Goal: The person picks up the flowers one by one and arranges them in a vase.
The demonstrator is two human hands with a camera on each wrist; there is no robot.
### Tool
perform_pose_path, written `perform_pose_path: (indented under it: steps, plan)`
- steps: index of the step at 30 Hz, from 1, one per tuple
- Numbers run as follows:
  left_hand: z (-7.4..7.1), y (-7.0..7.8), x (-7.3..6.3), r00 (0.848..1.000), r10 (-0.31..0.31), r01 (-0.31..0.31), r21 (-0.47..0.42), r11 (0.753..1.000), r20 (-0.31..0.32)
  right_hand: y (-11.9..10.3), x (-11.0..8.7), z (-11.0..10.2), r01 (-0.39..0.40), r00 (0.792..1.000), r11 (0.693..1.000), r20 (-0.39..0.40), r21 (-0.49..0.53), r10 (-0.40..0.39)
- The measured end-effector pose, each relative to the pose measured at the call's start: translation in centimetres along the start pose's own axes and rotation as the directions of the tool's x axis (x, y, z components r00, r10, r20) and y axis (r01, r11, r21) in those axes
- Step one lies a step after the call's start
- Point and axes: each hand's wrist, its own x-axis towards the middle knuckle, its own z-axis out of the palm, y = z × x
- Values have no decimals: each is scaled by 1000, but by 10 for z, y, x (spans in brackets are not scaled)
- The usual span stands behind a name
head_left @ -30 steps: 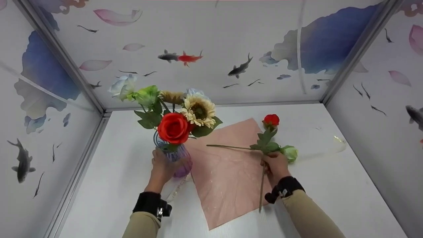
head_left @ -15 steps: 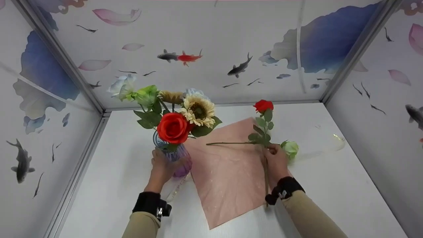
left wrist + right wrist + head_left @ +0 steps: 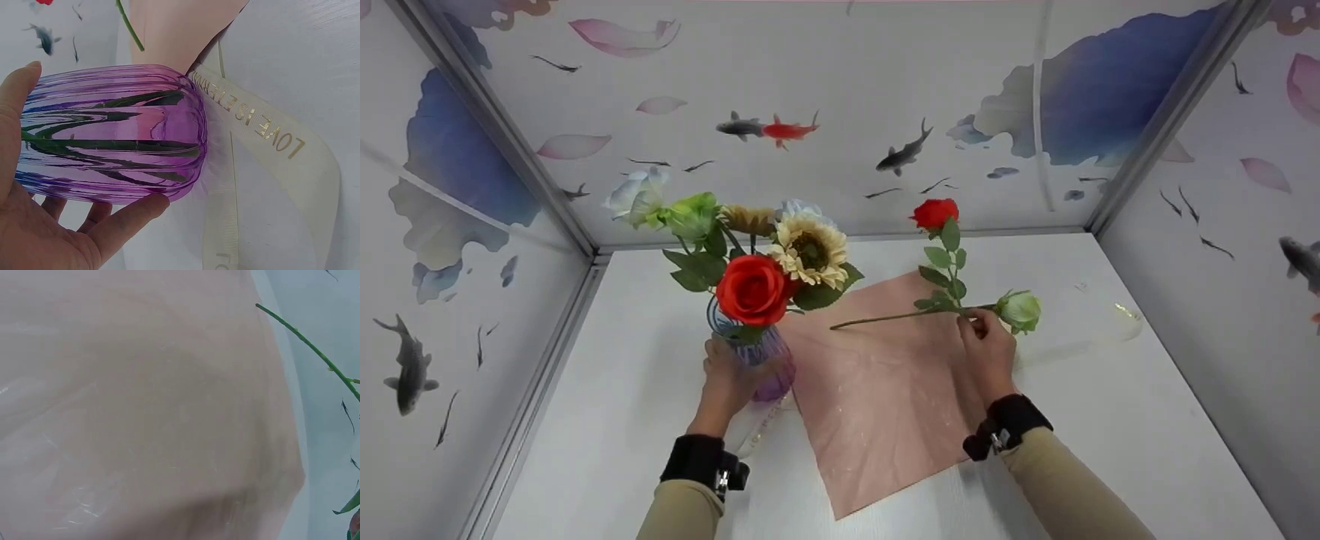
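Observation:
My left hand (image 3: 733,379) grips a ribbed glass vase (image 3: 774,375), blue at the mouth and purple at the base. Red rose (image 3: 753,290), sunflower (image 3: 811,253) and pale green and white blooms stand in it. Through the glass in the left wrist view, green stems (image 3: 118,147) show. My right hand (image 3: 990,352) pinches the stem of another red rose (image 3: 935,215), its head raised toward the back wall. A pale green rose (image 3: 1020,311) lies crosswise at the same fingers, its bare stem (image 3: 877,321) pointing left; this stem (image 3: 306,340) also crosses the right wrist view.
Pink wrapping paper (image 3: 877,420) lies flat on the white table (image 3: 1110,435) between the hands. A cream ribbon (image 3: 264,124) with gold lettering curls by the vase base. Printed panels (image 3: 840,67) enclose the table at the back and both sides.
My right hand has moved up and away, lifting the red rose and turning its head leftward. The green rose has shifted up with it. My left hand and the vase stay put.

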Motion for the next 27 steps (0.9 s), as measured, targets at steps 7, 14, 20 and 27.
perform_pose_path:
  steps: [7, 14, 20, 27]
  plan:
    - [-1, 0, -1, 1000, -8, 8, -1, 1000, 3, -7, 6, -4, 51, 998, 998, -22, 25, -51]
    - [-1, 0, 0, 999, -32, 32, -18, 999, 19, -19, 10, -6, 115, 992, 986, -69, 121, -107]
    - [-1, 0, 1, 999, -29, 30, -11, 1000, 18, -30, 17, -8, 255, 963, 955, -127, 149, -237]
    - [-1, 1, 2, 1000, 8, -8, 14, 1000, 8, -41, 27, -14, 382, 915, 919, -177, 99, -362]
